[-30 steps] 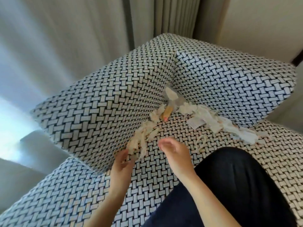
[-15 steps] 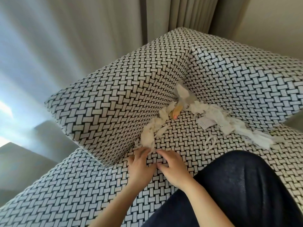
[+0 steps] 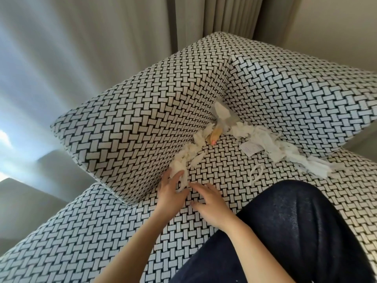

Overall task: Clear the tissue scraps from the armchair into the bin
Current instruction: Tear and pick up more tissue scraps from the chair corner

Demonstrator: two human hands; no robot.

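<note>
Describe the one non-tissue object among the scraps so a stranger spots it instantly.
Find the armchair's back corner, where white tissue scraps gather. A small tan stick lies there. Unlike the scraps, it is solid, with a pink tip.

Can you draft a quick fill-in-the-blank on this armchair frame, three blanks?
1. The left hand touches the tissue scraps lying along the crease of the ____.
2. The orange object lies in the seat's back ____.
3. The right hand rests on the seat, holding ____.

Missing words: armchair; corner; nothing
</note>
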